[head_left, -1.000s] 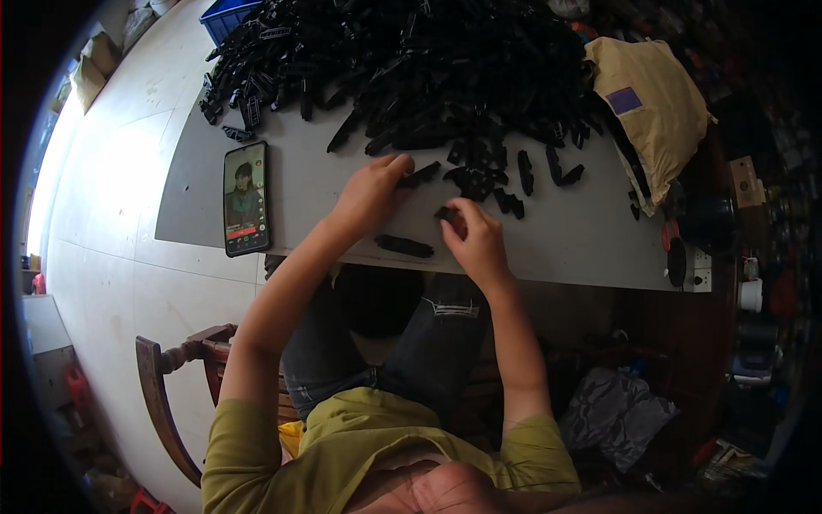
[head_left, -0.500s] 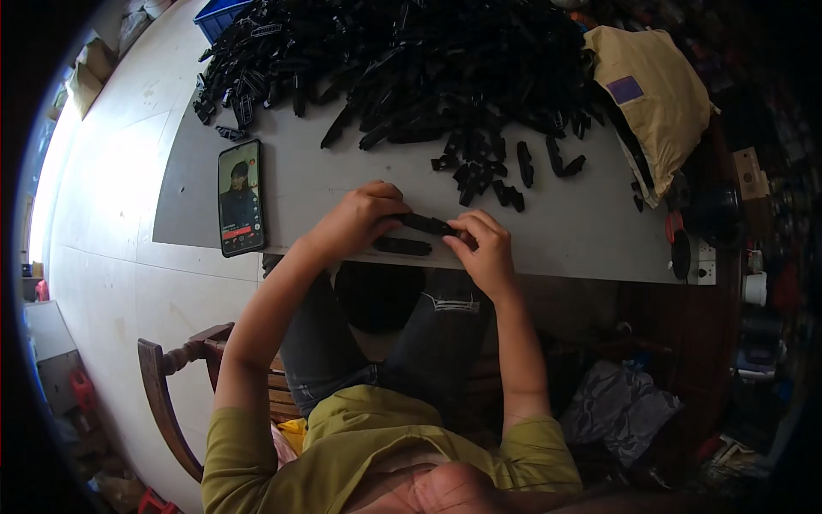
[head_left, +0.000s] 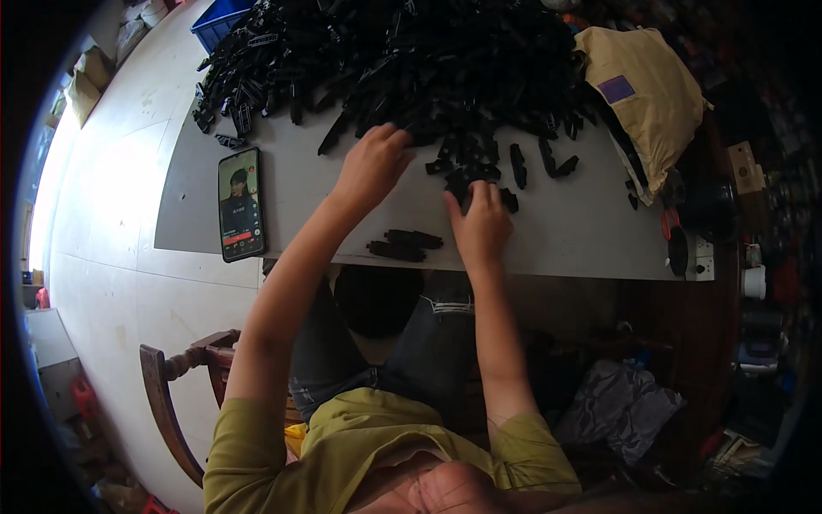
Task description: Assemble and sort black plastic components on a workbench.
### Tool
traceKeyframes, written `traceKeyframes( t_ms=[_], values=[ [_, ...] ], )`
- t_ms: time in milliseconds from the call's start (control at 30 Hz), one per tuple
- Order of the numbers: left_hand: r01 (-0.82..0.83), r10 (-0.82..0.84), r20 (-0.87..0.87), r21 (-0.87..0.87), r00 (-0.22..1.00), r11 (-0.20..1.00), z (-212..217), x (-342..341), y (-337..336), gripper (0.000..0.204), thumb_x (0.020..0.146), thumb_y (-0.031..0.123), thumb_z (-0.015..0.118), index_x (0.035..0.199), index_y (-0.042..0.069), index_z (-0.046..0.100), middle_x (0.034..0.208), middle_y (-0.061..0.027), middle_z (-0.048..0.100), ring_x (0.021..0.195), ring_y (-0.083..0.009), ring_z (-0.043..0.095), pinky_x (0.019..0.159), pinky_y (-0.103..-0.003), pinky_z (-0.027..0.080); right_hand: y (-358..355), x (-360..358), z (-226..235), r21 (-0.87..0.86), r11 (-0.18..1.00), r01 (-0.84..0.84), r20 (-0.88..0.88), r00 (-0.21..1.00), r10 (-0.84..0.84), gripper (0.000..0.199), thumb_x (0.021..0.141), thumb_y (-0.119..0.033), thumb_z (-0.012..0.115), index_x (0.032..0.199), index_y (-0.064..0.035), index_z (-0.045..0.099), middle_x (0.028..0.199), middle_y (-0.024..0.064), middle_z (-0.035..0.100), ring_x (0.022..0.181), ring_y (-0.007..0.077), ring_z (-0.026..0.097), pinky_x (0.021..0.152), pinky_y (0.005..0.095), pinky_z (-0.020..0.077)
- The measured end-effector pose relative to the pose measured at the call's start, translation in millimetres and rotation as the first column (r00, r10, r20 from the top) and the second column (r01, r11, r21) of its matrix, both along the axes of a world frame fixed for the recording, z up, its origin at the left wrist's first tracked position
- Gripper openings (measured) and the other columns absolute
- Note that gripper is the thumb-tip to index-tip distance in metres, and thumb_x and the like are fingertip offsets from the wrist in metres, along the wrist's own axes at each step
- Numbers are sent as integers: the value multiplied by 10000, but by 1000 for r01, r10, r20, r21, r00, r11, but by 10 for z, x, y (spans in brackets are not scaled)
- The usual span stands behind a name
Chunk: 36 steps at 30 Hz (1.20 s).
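Observation:
Two long black plastic pieces (head_left: 397, 251) lie side by side near the table's front edge, and neither hand is on them. At the near edge of a large heap of black plastic parts (head_left: 402, 60), my left hand (head_left: 373, 170) reaches with loosely bent fingers; no held part shows. My right hand (head_left: 481, 224) is over a cluster of small black plastic parts (head_left: 471, 152), thumb and fingers apart around a dark piece at its near end. The fingers partly hide that piece.
A phone (head_left: 241, 204) playing a video lies on the grey tabletop (head_left: 308, 188) at the left. The heap covers the far side, beside a blue crate (head_left: 221, 21). At the right are a beige sack (head_left: 646, 94), red-handled scissors (head_left: 672, 230) and a power strip (head_left: 704, 259).
Both hands have let go of a long black piece, which now rests beside another near the front edge. They have moved away from me, the left to the heap, the right to the small parts.

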<state>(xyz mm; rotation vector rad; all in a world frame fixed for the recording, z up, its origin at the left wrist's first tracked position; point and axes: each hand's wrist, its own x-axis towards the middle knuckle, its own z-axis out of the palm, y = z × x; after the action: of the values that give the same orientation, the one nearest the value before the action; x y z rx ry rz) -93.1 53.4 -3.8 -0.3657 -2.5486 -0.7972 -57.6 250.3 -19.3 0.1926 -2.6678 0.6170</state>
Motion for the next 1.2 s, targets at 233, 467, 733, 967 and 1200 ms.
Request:
traceKeyframes(
  t_ms=[233,467,733,967,1200],
  values=[
    [-71,66,-31,-203,997,977,-107,106,1,126,782,50,625,890,46,562,894,-96,547,919,-304,549,804,-389,472,147,101,-30,-247,963,-110,-33,994,106,183,778,-125,717,867,-37,584,813,68,596,663,213,609,573,333,481],
    [379,-403,141,170,904,910,-49,627,-239,179,784,14,632,960,29,606,973,-114,604,950,-322,574,823,-384,473,-43,105,128,-472,772,-427,-18,880,475,230,744,-21,745,940,-15,624,795,67,600,597,151,572,554,260,460],
    [340,-455,280,375,846,863,-94,600,-321,227,713,-25,701,926,7,630,980,-114,645,924,-299,629,826,-366,502,130,41,133,-435,746,-505,198,754,626,204,705,-14,779,866,16,658,806,75,600,727,164,627,606,277,488],
    [424,-512,237,338,826,840,-91,561,-282,249,727,5,722,966,19,652,1004,-116,648,948,-291,626,846,-366,505,28,1,6,-333,702,-629,-10,747,664,227,727,-7,758,942,-16,686,917,67,599,801,178,619,635,284,499],
    [-201,201,28,-11,979,980,-16,-20,-312,239,772,55,681,1008,48,643,934,-116,572,940,-315,583,813,-397,492,46,-389,103,35,887,-461,-71,884,462,238,781,-34,713,1011,-70,662,1000,52,574,823,240,628,683,342,525]
  ],
)
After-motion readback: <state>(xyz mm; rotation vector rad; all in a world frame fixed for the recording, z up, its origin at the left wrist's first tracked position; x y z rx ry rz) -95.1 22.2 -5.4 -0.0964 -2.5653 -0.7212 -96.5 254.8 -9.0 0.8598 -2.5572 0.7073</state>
